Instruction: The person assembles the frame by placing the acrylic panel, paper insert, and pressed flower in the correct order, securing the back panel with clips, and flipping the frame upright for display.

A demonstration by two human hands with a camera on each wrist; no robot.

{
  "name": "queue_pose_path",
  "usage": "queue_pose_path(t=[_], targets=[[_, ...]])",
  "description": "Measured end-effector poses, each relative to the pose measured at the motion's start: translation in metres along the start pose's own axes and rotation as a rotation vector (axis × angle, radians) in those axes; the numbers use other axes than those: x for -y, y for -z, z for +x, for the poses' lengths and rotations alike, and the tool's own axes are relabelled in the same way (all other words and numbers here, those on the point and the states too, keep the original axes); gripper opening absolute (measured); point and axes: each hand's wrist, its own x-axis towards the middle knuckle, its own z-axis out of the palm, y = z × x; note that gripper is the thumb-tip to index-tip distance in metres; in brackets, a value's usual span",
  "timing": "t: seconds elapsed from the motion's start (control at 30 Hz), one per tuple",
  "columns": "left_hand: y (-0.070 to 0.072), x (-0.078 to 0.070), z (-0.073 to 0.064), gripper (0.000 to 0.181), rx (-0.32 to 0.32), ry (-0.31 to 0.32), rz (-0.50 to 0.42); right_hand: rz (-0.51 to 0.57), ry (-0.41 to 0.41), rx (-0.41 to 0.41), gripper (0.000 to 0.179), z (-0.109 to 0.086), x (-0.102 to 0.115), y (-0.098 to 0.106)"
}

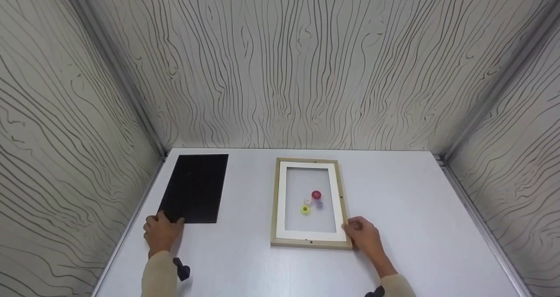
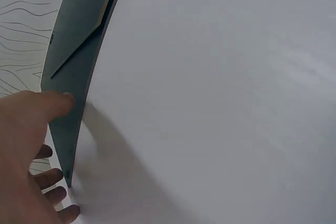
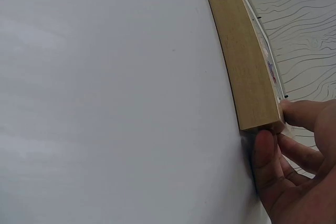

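Note:
A light wood picture frame with a white mat lies flat on the white table, face up. Inside its window are a red piece, a yellow piece and paler small pieces. My right hand holds the frame's near right corner; the right wrist view shows the fingers pinching the wooden corner. On the left lies a black rectangular panel. My left hand is at its near left corner. In the left wrist view the thumb lies over the panel, with the other fingers spread loosely past its edge.
The white table ends at a back wall with a wood-line pattern. Similar side walls rise on both sides. A dark flap-like piece lies on the panel in the left wrist view.

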Motion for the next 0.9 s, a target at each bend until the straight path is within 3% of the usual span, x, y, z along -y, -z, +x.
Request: queue_pose_path(t=[0.27,0.4,0.53,0.9], targets=[[-0.006,-0.002,-0.006,0.09,0.028,0.037,-0.005,-0.016,-0.011,0.01,0.034,-0.001,0.0,0.001],[-0.008,-0.005,-0.005,0.095,0.006,0.016,0.029,-0.011,-0.011,0.011,0.035,-0.001,0.0,0.001],[-0.01,-0.007,-0.002,0.098,-0.036,0.018,0.003,0.0,-0.006,0.008,0.035,0.001,-0.001,0.001],[-0.016,-0.01,0.004,0.106,-0.056,0.096,-0.065,0.008,-0.013,0.006,0.035,-0.001,-0.002,-0.001]])
